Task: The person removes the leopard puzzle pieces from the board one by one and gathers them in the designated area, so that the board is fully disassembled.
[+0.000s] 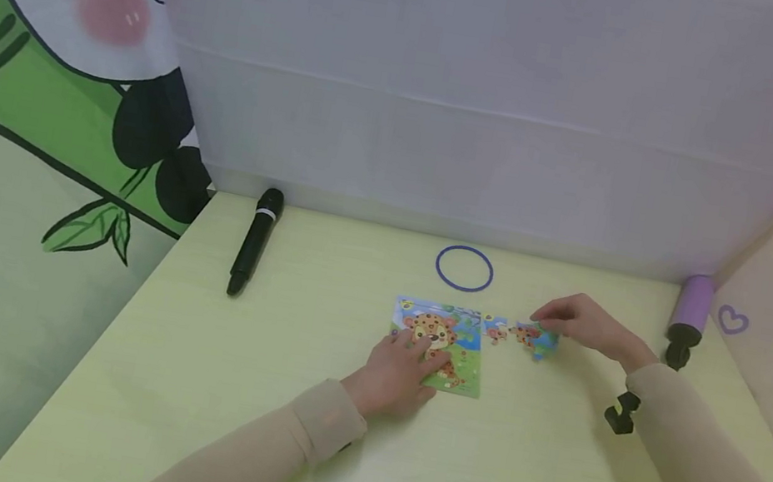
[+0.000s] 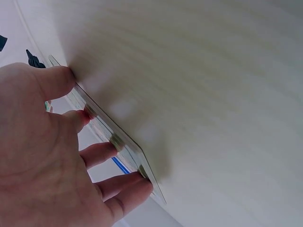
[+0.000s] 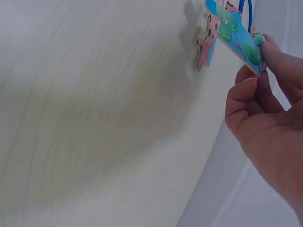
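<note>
My left hand [image 1: 399,374] rests with spread fingers on a flat picture board [image 1: 465,378], which shows a cartoon leopard on green and blue. In the left wrist view, the thumb touches the edge of the board [image 2: 128,142] and the fingers lie on its face. To the right, my right hand [image 1: 589,325] pinches a jigsaw puzzle piece [image 1: 548,347] between thumb and fingers. That puzzle piece [image 3: 240,41] is blue with green leaves and is tilted in the right wrist view. Beside it is a spotted puzzle piece [image 1: 526,333]; another small piece [image 1: 494,329] lies by the board's upper right edge.
Behind the board lies a thin blue ring [image 1: 464,268]. A black microphone [image 1: 254,244] lies at the back left of the table [image 1: 183,377]. At the back right stands a purple cylinder with a black end [image 1: 692,306]. Cloth hangs behind [image 1: 408,152].
</note>
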`<action>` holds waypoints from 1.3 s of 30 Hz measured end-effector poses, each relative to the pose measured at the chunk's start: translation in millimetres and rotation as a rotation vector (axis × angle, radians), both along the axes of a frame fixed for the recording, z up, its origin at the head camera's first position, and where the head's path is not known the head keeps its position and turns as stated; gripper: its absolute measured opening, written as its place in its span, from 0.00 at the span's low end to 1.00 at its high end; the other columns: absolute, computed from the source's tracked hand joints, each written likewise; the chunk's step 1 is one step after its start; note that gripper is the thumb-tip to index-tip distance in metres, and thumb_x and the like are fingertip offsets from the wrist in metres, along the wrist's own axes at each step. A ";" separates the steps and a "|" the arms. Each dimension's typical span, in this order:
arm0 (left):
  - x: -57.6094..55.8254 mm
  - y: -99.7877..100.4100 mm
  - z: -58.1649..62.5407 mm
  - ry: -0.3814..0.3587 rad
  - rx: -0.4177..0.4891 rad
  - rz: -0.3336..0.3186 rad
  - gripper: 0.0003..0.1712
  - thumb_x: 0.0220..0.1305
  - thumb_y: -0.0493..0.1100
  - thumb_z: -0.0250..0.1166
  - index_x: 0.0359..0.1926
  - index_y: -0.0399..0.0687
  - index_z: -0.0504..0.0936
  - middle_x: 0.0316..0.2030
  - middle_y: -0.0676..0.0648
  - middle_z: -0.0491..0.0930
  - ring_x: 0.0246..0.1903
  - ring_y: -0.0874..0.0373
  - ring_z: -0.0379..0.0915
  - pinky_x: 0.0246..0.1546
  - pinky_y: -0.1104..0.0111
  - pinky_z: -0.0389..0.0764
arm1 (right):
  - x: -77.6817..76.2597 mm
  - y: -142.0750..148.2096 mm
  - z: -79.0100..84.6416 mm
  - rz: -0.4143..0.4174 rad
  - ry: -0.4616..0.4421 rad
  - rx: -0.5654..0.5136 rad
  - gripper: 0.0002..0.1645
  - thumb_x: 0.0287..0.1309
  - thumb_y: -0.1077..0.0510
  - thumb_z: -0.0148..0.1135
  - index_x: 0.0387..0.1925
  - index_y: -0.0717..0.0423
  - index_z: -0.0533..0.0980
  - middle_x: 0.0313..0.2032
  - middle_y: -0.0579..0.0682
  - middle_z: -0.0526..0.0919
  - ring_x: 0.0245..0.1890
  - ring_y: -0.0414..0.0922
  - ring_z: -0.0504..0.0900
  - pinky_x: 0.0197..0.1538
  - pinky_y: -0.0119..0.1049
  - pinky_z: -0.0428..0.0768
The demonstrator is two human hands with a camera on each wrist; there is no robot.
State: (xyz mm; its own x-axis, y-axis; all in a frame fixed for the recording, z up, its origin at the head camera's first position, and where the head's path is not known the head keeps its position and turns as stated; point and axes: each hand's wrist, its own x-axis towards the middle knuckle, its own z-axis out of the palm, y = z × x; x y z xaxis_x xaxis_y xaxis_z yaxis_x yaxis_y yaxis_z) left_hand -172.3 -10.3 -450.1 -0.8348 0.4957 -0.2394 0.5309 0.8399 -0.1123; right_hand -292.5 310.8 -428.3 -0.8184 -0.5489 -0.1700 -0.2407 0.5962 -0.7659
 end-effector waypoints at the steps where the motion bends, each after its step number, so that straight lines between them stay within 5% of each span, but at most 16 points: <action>1: -0.2 -0.6 -0.8 0.000 0.002 0.002 0.35 0.70 0.65 0.45 0.74 0.68 0.52 0.68 0.50 0.56 0.64 0.47 0.52 0.62 0.53 0.61 | -0.6 4.7 -0.9 0.003 -0.005 0.003 0.15 0.67 0.62 0.56 0.51 0.66 0.78 0.50 0.60 0.80 0.51 0.53 0.76 0.53 0.47 0.74; 8: -1.4 -3.1 -1.3 0.001 0.006 0.006 0.35 0.70 0.65 0.45 0.74 0.68 0.52 0.70 0.50 0.55 0.66 0.45 0.50 0.62 0.53 0.61 | -2.2 24.9 -4.8 -0.024 -0.017 0.039 0.14 0.66 0.64 0.55 0.48 0.67 0.79 0.49 0.61 0.80 0.51 0.55 0.76 0.53 0.50 0.73; 23: 0.3 -0.6 1.7 -0.019 -0.004 0.016 0.35 0.70 0.65 0.44 0.74 0.69 0.50 0.71 0.50 0.53 0.65 0.47 0.50 0.62 0.54 0.61 | -9.1 23.7 -28.6 -0.111 0.184 0.175 0.09 0.62 0.68 0.58 0.39 0.64 0.83 0.41 0.59 0.83 0.45 0.58 0.79 0.49 0.54 0.75; 39: 2.4 -1.3 1.3 -0.005 0.006 0.011 0.35 0.70 0.65 0.44 0.75 0.68 0.50 0.67 0.49 0.56 0.60 0.49 0.55 0.59 0.55 0.65 | -6.4 16.2 -24.7 -0.130 0.225 0.201 0.09 0.63 0.66 0.57 0.39 0.63 0.83 0.43 0.62 0.83 0.47 0.62 0.77 0.50 0.57 0.73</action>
